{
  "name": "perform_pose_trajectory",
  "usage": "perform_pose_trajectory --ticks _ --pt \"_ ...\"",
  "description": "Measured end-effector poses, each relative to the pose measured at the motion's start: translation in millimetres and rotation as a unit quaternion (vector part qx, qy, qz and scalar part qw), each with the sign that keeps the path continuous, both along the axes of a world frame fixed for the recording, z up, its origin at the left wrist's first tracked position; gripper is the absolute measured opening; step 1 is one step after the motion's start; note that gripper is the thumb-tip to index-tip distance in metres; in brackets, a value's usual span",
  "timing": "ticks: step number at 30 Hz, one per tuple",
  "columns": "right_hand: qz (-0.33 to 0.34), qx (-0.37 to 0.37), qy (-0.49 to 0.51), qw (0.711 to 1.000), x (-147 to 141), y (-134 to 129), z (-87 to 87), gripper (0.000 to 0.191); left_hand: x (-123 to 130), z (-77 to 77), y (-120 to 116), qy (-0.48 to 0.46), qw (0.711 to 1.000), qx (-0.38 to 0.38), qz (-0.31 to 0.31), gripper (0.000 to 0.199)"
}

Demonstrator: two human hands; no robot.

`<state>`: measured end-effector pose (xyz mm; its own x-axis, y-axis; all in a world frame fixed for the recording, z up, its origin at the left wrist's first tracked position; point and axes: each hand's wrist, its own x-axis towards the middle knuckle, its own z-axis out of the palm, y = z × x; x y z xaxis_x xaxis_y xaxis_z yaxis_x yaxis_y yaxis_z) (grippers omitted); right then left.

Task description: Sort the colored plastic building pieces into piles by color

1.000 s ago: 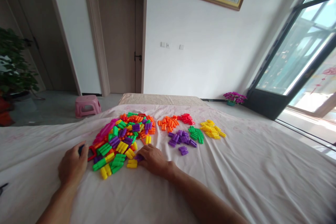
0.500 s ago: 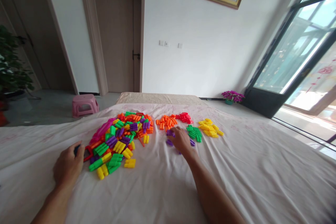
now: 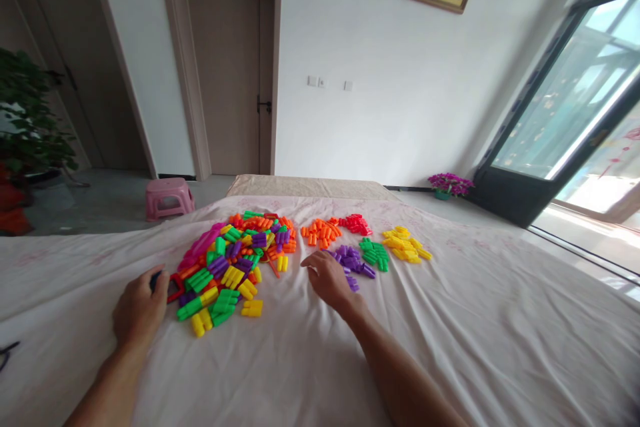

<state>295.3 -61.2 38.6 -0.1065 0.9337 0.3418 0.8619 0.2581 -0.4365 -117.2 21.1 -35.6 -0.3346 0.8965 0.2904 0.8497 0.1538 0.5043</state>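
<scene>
My left hand (image 3: 141,307) is closed around a small dark blue object (image 3: 156,279) beside the mixed pile; its kind is mostly hidden by the fingers. A red piece with an opening (image 3: 175,287) lies right beside that hand. The pile of plastic building blocks (image 3: 233,273) mixes green, yellow, purple and orange pieces, with a bright pink item (image 3: 203,247) at its left side. My right hand (image 3: 329,277) hovers between this pile and a group of purple blocks (image 3: 353,261). Its fingers reach leftward, slightly apart, and nothing shows in them.
Sorted groups lie beyond and to the right: orange blocks (image 3: 323,233), red blocks (image 3: 356,223), green blocks (image 3: 375,254) and yellow blocks (image 3: 406,245). A wrinkled pale cloth (image 3: 475,320) covers the surface. On the floor behind stands a pink stool (image 3: 170,199).
My right hand has moved left, off the purple blocks, which now show more fully. My left hand stays by the pile. The whole view has shifted slightly.
</scene>
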Motion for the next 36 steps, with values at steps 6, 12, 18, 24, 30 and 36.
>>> perform_pose_trajectory --ticks 6,12,18,24,30,36 --pt "0.127 -0.026 -0.038 0.991 -63 -15 -27.2 0.022 2 2.8 -1 -0.031 0.999 0.005 0.009 0.064" --pt "0.151 -0.037 -0.101 0.983 -81 -16 -36.8 0.031 4 4.1 -3 -0.024 1.0 0.004 0.008 0.065" --pt "0.161 -0.023 -0.078 0.984 -81 -18 -36.9 0.036 3 4.3 -3 -0.022 1.0 -0.007 0.012 0.065" --pt "0.141 -0.038 -0.094 0.985 -94 -20 -39.2 0.035 4 6.2 -3 -0.028 0.999 -0.009 0.015 0.065" --pt "0.118 -0.013 -0.051 0.992 -71 -13 -32.6 0.033 3 4.1 -3 -0.023 1.0 -0.005 0.013 0.066" --pt "-0.133 0.066 0.059 0.987 24 19 -21.1 0.029 0 2.1 0 -0.004 1.0 -0.013 0.012 0.068"
